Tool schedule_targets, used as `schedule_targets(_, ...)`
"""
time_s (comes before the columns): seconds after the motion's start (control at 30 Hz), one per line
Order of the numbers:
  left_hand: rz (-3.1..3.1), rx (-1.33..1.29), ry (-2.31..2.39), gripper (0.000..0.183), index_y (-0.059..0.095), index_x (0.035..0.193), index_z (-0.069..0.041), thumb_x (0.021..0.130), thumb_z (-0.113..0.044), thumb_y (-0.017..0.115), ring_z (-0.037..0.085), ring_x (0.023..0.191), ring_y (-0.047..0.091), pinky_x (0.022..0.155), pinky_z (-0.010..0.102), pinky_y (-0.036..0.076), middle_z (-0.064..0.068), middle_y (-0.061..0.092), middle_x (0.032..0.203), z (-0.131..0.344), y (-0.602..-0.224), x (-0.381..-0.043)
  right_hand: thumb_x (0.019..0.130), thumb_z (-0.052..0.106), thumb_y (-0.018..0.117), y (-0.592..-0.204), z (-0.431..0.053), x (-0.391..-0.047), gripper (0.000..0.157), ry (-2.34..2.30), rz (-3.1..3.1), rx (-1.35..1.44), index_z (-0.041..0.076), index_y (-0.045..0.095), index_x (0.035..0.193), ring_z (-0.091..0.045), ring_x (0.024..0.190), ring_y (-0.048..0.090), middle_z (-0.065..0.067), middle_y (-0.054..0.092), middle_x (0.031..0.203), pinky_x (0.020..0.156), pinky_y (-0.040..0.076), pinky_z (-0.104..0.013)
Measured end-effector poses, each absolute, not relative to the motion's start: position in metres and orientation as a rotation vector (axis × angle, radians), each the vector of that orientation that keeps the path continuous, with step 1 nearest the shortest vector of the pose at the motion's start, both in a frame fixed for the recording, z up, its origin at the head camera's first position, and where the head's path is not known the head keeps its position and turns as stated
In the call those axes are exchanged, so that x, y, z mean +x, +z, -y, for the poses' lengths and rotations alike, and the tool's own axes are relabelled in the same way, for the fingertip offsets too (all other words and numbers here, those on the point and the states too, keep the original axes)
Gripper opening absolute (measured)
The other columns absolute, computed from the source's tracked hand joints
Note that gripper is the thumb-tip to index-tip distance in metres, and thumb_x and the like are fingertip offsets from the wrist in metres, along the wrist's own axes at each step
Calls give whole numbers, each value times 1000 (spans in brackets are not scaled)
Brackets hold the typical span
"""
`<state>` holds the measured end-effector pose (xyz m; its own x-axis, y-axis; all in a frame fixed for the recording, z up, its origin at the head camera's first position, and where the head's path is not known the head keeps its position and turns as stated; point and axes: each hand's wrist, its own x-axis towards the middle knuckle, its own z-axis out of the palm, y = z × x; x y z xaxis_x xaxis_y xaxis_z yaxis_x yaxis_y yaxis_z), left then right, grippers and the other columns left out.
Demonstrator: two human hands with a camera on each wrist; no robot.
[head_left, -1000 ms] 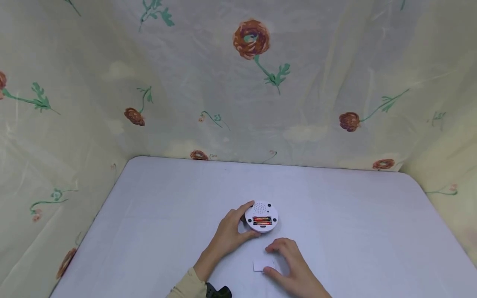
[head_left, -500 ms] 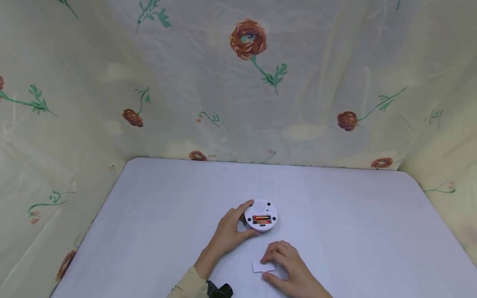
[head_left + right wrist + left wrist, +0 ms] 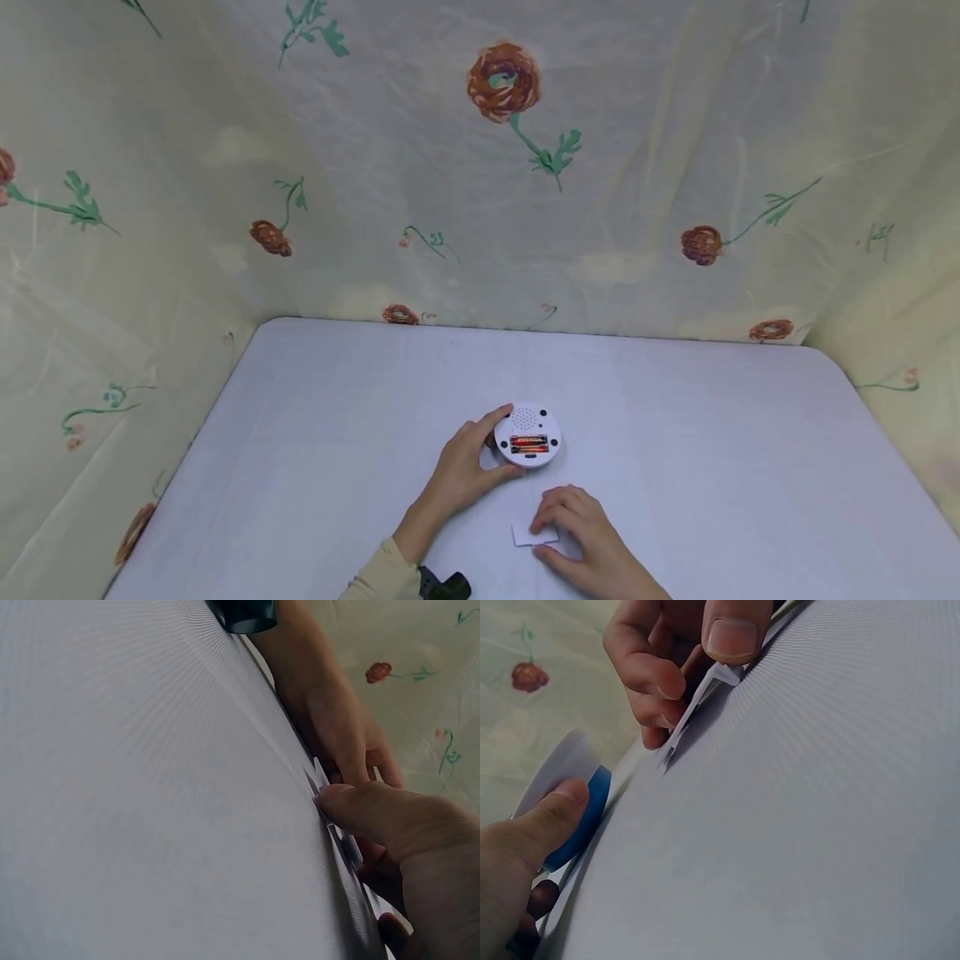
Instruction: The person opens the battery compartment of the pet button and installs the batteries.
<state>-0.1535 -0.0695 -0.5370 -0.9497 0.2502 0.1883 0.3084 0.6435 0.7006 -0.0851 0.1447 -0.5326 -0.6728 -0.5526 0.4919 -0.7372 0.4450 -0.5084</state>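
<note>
A round white device lies bottom side up, with two red batteries exposed in its uncovered compartment. Its side shows blue in the left wrist view, where a thumb lies against the rim. My left hand grips this device from the left between thumb and fingers. Nearer to me, a small white battery cover is pinched by my right hand, thumb at its near edge and fingers on top. The left wrist view has the cover seen edge-on, close above the tabletop; the fingers hide part of it.
A white-covered table spreads around both hands. Flower-patterned cloth hangs behind it and at the sides. A black wrist-worn device sits by my left cuff.
My right fingers have come down from above the battery cover onto it and closed toward the thumb. The cover has shifted slightly. My left hand and the round device stay put.
</note>
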Motion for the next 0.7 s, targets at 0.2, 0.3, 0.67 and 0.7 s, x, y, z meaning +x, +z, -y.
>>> schedule_targets(0.2,2776,-477,-1192,86,35,145,-34,71,-47,78,5,80,42,67,18,35,-12,55,93,69,-537,-154,71,13,79,-530,-145,-86,30,1065,2432,1135,23,61,93,-14,104,50,6,58,102,96,27,-24)
schedule_targets(0.3,2784,-474,-1195,86,35,145,-34,71,-47,78,5,80,42,67,18,35,-12,55,93,68,-537,-154,71,12,79,-530,-145,-85,31,1067,2442,1113,24,61,93,-11,101,51,8,57,102,93,31,-23)
schedule_targets(0.67,2779,-476,-1179,86,36,144,-34,70,-47,78,5,80,43,67,17,35,-12,55,92,69,-539,-154,74,5,77,-528,-144,-88,32,1203,2444,1054,21,61,98,-5,103,50,6,55,106,95,35,-8)
schedule_targets(0.7,2775,-479,-1178,86,36,144,-34,70,-47,78,5,80,43,67,17,35,-12,55,92,69,-539,-154,75,6,76,-528,-144,-88,32,1199,2433,1060,20,61,98,-6,103,50,6,55,106,95,35,-8)
